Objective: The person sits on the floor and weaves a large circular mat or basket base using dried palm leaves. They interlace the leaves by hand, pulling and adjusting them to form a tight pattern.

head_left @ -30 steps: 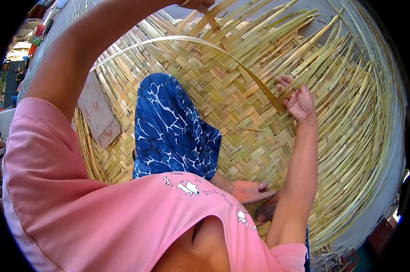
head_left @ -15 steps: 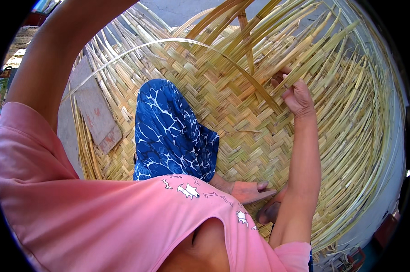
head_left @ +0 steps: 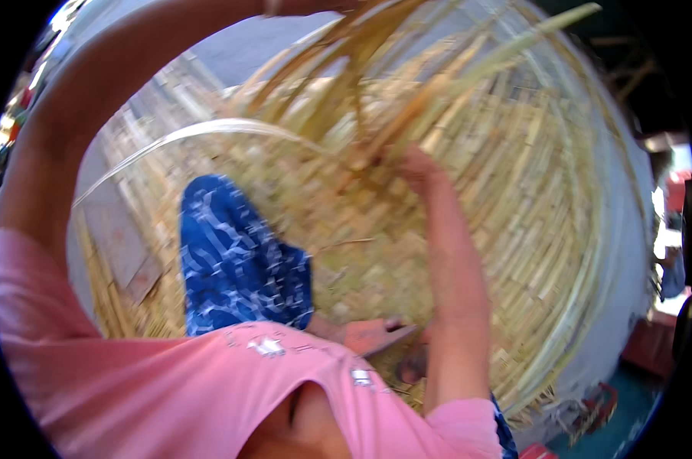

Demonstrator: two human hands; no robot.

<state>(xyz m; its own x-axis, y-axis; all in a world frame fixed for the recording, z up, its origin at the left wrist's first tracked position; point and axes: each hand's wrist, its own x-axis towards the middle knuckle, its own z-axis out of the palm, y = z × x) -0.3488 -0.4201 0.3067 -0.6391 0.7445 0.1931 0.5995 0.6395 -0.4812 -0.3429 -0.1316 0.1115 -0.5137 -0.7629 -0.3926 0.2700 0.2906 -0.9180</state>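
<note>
While right hand (head_left: 419,170) pins woven mat (head_left: 514,229) | left hand unseen, grip untellable | probably draw strip (head_left: 208,130) flat, taut.

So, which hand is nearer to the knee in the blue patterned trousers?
The right hand. It rests on the woven mat, up and to the right of the blue knee. The left hand is raised past the picture's top edge, so only its arm shows.

The woven mat (head_left: 468,229) is pale straw-yellow in a plaited checker pattern, and its loose strips (head_left: 346,84) run golden-tan with greenish tips. The trouser leg (head_left: 239,260) is deep blue with white crackle lines. The shirt (head_left: 170,382) is plain pink with 2 small white marks.
</note>
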